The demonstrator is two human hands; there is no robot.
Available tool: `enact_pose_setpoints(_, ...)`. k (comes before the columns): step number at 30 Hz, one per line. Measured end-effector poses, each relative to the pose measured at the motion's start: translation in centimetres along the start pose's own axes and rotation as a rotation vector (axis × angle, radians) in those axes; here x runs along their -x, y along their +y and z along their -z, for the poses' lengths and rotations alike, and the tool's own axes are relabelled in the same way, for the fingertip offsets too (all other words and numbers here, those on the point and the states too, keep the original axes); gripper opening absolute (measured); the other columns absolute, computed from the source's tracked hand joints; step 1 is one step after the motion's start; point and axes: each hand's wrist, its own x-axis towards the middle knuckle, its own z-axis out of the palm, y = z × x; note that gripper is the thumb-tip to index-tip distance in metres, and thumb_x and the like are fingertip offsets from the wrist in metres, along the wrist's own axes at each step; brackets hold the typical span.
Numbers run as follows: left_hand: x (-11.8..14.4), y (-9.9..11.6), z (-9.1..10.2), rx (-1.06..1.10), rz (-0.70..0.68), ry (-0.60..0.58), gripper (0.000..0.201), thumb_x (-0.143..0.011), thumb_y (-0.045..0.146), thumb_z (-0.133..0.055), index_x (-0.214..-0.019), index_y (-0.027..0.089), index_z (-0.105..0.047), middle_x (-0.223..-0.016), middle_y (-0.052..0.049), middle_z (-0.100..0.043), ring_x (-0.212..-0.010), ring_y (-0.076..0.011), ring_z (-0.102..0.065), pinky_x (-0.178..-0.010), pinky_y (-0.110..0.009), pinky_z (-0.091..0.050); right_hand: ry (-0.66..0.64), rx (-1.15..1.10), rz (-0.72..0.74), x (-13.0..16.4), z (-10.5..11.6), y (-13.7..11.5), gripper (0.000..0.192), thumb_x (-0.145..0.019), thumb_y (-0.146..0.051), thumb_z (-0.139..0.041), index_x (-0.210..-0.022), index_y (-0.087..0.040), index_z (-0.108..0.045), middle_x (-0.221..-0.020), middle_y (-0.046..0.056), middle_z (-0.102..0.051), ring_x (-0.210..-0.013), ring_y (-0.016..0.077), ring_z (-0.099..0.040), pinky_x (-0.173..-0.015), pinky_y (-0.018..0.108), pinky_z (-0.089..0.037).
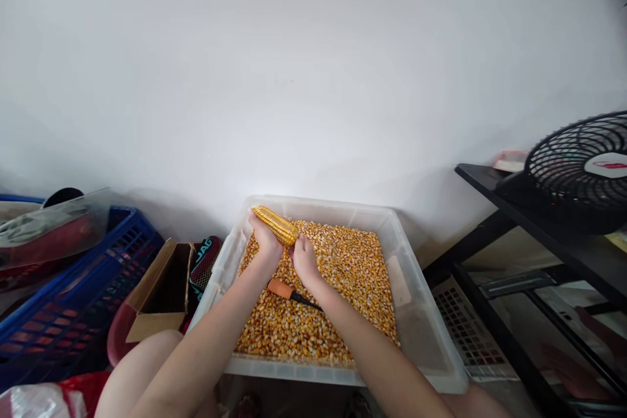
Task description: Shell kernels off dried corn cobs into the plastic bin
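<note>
Two bare hands are meeting over a clear rectangular plastic tub (421, 313) that is holding a deep layer of loose yellow maize kernels (343, 274). The left hand (267, 241) is wrapping its fingers round a yellow dried corn cob (277, 225), keeping it tilted above the tub's far left corner, while the right hand (304, 260) is closing on the cob's lower end, its fingers curled against the kernels there. Just beneath the wrists, an orange-handled tool with a dark shaft (289, 292) is lying on the loose kernels, partly hidden by the right forearm. To the left of the tub, an open brown cardboard box (161, 294) is standing beside a blue slotted plastic crate (73, 300), with a dark printed bag (203, 264) wedged between box and tub. On the right, a black metal shelf frame (514, 222) is carrying a black round wire-guarded fan (578, 170). A plain white wall (294, 65) is filling the background behind everything.
</note>
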Motion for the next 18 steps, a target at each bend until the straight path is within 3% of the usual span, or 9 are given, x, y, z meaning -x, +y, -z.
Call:
enact_pose_setpoints(3,-0.5,0.6,-0.1,0.092,-0.11,0.055,0.057,-0.087,0.059,-0.021,-0.099,0.018,-0.059,-0.063,-0.002,-0.061,-0.055,-0.0177,-0.061,-0.062,-0.031,-0.051,-0.034,0.015,-0.034,0.3,-0.3,-0.7,0.037,-0.085,-0.051,-0.039,-0.063,-0.022,-0.047,-0.052,-0.003,-0.045,-0.047,0.0127,-0.041,-0.043,0.024,-0.031)
enact_pose_setpoints(7,-0.5,1.3,-0.2,0.109,-0.066,0.035,0.054,-0.086,0.059,-0.023,-0.086,0.018,-0.058,-0.057,-0.003,-0.059,-0.052,-0.0179,-0.06,-0.06,-0.031,-0.05,-0.087,-0.016,-0.072,0.6,-0.3,-2.6,0.047,-0.085,-0.061,-0.032,-0.061,-0.021,-0.044,-0.044,-0.005,-0.036,-0.039,0.01,-0.031,-0.039,0.023,-0.024)
enact_pose_setpoints(13,0.2,0.8,-0.6,-0.056,-0.014,-0.162,0.053,-0.08,0.064,-0.034,-0.07,0.017,-0.055,-0.05,-0.003,-0.054,-0.066,-0.0221,-0.065,-0.06,-0.03,-0.051,-0.23,0.008,-0.145,0.3,1.1,-4.1,0.044,-0.078,-0.064,-0.046,-0.075,-0.021,-0.049,-0.045,-0.008,-0.039,-0.035,0.0069,-0.028,-0.035,0.022,-0.016)
enact_pose_setpoints(18,0.0,0.7,-0.5,-0.078,-0.011,-0.197,0.051,-0.077,0.064,-0.04,-0.071,0.016,-0.056,-0.053,-0.003,-0.057,-0.067,-0.0215,-0.066,-0.061,-0.028,-0.052,-0.389,-0.044,-0.204,0.3,2.1,-4.1,0.037,-0.077,-0.058,-0.052,-0.079,-0.022,-0.048,-0.045,-0.011,-0.034,-0.034,0.0045,-0.018,-0.035,0.021,-0.01)
